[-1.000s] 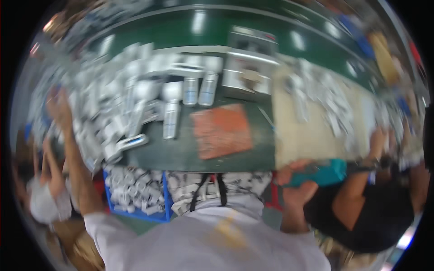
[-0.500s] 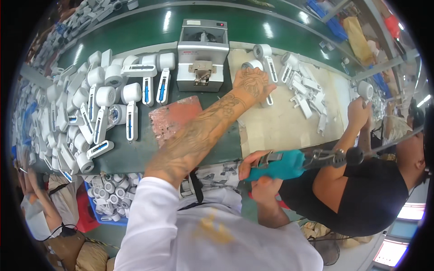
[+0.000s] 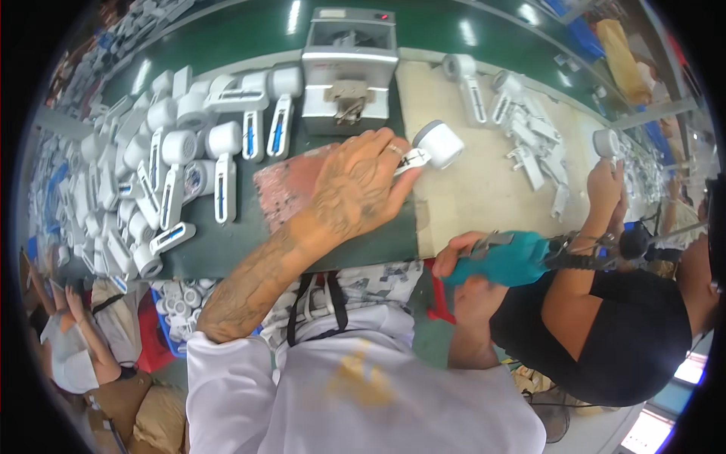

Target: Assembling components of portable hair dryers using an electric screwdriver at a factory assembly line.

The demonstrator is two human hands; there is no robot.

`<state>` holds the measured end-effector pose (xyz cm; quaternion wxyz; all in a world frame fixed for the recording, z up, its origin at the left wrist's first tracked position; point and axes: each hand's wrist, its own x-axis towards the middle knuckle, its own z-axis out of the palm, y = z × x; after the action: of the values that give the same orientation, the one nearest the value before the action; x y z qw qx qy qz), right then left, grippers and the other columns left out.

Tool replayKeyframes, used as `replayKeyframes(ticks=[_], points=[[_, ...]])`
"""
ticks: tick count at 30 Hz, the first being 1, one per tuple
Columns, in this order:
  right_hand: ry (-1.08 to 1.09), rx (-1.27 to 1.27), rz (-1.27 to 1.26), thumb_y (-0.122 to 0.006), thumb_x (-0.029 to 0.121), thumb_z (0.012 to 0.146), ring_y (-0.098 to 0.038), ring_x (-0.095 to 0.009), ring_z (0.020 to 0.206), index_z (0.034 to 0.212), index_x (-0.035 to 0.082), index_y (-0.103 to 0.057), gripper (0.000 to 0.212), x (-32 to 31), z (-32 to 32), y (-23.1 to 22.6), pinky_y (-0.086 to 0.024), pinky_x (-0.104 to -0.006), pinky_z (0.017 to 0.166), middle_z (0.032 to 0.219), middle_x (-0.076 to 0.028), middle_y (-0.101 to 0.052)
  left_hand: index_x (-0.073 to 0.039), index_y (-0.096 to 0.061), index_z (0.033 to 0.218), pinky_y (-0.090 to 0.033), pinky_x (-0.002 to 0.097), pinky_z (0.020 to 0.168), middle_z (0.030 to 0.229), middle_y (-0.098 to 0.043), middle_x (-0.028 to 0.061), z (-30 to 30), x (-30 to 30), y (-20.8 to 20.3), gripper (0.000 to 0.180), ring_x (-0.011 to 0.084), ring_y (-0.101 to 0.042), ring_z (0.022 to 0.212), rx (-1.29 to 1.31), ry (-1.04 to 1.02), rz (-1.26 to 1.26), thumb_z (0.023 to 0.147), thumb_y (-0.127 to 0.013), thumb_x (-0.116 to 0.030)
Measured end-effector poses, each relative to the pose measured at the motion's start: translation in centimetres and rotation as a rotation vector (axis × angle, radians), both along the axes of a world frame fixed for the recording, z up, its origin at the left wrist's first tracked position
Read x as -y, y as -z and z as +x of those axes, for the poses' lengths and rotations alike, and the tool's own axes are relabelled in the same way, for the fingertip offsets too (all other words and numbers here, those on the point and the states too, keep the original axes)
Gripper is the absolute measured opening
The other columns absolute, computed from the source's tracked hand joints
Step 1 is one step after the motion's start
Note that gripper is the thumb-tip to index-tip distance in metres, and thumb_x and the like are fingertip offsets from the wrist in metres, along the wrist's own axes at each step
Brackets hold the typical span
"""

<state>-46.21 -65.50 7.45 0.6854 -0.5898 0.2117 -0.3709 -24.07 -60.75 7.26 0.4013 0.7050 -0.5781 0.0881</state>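
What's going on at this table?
Someone in a white shirt holds a round-headed white part in their left hand and a teal tool in their right hand. The left hand is near a reddish pad. More white parts lie heaped on the table's left side.

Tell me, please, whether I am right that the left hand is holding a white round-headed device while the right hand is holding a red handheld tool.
Not quite: the handheld tool is teal, not red, as the head view shows. The right hand is holding it, and the left hand is holding a white round-headed device.
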Motion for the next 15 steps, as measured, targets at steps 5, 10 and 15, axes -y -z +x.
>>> replayKeyframes(ticks=[5, 10, 15], points=[[-0.047, -0.013, -0.017, -0.071, 0.058, 0.089, -0.063, -0.021, 0.076, 0.119, -0.008, -0.057, 0.074, -0.4, 4.0, -1.2, -0.05, -0.0324, 0.067, 0.083, -0.012, -0.063, -0.003, -0.065, 0.101, -0.053, 0.0433, 0.081, 0.091, -0.062, 0.0114, 2.2, -7.2, 0.5, 0.024, 0.0304, -0.063, 0.092, 0.088, -0.025, 0.131, 0.088, -0.071, -0.022], [-0.204, 0.05, -0.055, -0.052, 0.068, 0.095, -0.053, -0.02, 0.069, 0.122, -0.004, -0.048, 0.078, -0.3, 8.5, -1.7, -0.044, -0.0343, 0.062, 0.081, -0.01, -0.054, -0.004, -0.065, 0.103, -0.053, 0.0436, 0.082, 0.096, -0.065, 0.0124, 3.5, -9.5, 2.2, 0.026, 0.0333, -0.065, 0.091, 0.068, -0.015, 0.148, 0.085, -0.077, -0.018], [-0.16, 0.189, -0.127, -0.049, 0.08, 0.089, -0.048, -0.017, 0.06, 0.118, -0.001, -0.052, 0.085, 0.1, 14.1, -3.3, -0.042, -0.0325, 0.059, 0.07, -0.005, -0.049, -0.003, -0.065, 0.104, -0.052, 0.0439, 0.083, 0.097, -0.064, 0.0127, 3.8, -9.4, 2.4, 0.025, 0.0338, -0.063, 0.089, 0.04, -0.012, 0.049, 0.085, -0.075, -0.017]])
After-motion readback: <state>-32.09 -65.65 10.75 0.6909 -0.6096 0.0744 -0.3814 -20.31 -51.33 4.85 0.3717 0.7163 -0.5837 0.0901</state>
